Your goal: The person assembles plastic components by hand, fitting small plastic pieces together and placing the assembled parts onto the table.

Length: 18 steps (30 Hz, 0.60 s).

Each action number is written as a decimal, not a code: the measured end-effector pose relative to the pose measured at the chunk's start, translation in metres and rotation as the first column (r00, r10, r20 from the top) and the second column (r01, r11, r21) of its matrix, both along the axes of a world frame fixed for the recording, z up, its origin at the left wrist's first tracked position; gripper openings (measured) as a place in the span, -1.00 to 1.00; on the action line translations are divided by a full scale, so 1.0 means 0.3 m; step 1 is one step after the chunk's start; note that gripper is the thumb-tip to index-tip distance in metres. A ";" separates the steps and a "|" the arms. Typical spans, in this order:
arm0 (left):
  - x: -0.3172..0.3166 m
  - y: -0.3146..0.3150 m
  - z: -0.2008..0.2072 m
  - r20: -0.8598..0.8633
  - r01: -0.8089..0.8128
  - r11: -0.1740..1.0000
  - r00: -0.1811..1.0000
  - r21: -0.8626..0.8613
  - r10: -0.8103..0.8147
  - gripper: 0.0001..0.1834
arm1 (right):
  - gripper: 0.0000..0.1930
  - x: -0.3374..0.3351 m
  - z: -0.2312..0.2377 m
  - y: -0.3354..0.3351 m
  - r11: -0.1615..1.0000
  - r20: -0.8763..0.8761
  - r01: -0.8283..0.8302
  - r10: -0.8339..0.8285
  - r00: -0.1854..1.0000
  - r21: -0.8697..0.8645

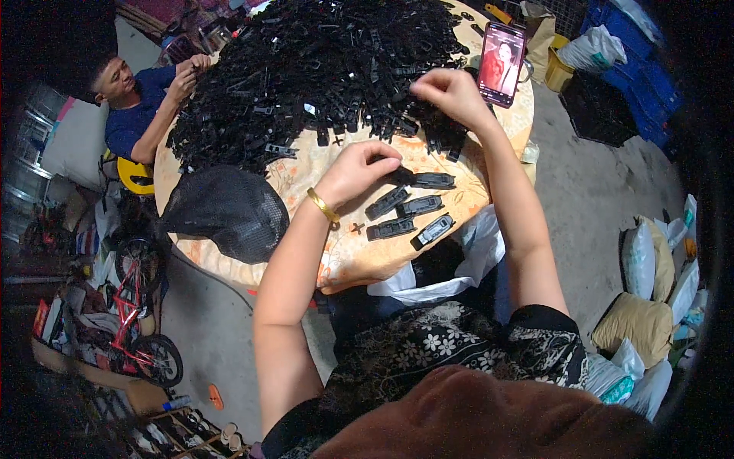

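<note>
A heap of black plastic parts (306,61) covers the far side of a round table with a patterned cloth (348,264). My left hand (359,172), a gold bangle on its wrist, is low over the cloth with thumb and fingers closed. Its fingertips meet a dark piece, but whether they grip it is unclear. Several black clip-like parts lie just right of and below it, among them one part (434,180) and a greyer part (433,232). My right hand (451,93) is pinched at the heap's right edge; anything between its fingertips is hidden against the black.
A lit phone (501,65) stands at the table's right side. Black mesh (229,210) lies at the left edge. Across the left, another person (141,99) works at the heap with both hands. A red bicycle (134,314) and several stuffed sacks (634,329) are on the floor.
</note>
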<state>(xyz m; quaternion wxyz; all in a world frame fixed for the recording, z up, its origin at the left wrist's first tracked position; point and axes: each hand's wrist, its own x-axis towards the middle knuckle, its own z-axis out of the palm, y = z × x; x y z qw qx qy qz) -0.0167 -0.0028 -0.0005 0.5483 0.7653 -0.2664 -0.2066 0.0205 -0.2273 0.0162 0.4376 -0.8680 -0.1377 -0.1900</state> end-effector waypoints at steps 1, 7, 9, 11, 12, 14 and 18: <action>0.003 0.005 -0.008 -0.036 0.040 0.999 0.999 0.011 -0.039 -0.80 | -0.74 -0.014 0.000 0.010 0.992 -0.032 -0.016 0.012 0.999 -0.128; 0.021 -0.003 -0.033 0.011 -0.015 1.000 1.000 -0.024 0.016 -0.78 | -0.62 -0.048 -0.035 0.085 0.832 0.023 -0.044 0.068 0.997 -0.553; 0.032 -0.001 -0.024 0.087 -0.165 0.986 0.983 0.032 0.162 -0.74 | -0.63 -0.050 -0.039 0.107 0.852 0.039 -0.028 0.057 0.998 -0.523; 0.044 -0.003 -0.064 0.018 -0.296 0.947 0.954 -0.122 0.300 -0.71 | -0.64 -0.056 -0.031 0.123 0.929 0.051 -0.040 0.063 0.997 -0.369; 0.042 -0.014 -0.062 -0.072 -0.420 0.869 0.906 -0.261 0.416 -0.68 | -0.64 -0.058 -0.030 0.130 0.929 0.052 -0.037 0.060 0.997 -0.369; 0.043 -0.025 -0.051 -0.126 -0.408 0.854 0.913 -0.322 0.388 -0.67 | -0.61 -0.059 -0.032 0.151 0.967 -0.081 -0.254 0.253 0.964 -0.005; 0.021 -0.024 0.001 -0.411 -0.384 0.807 0.890 -0.448 0.196 -0.77 | -0.70 -0.073 -0.066 0.209 0.928 0.109 -0.365 0.356 0.928 0.077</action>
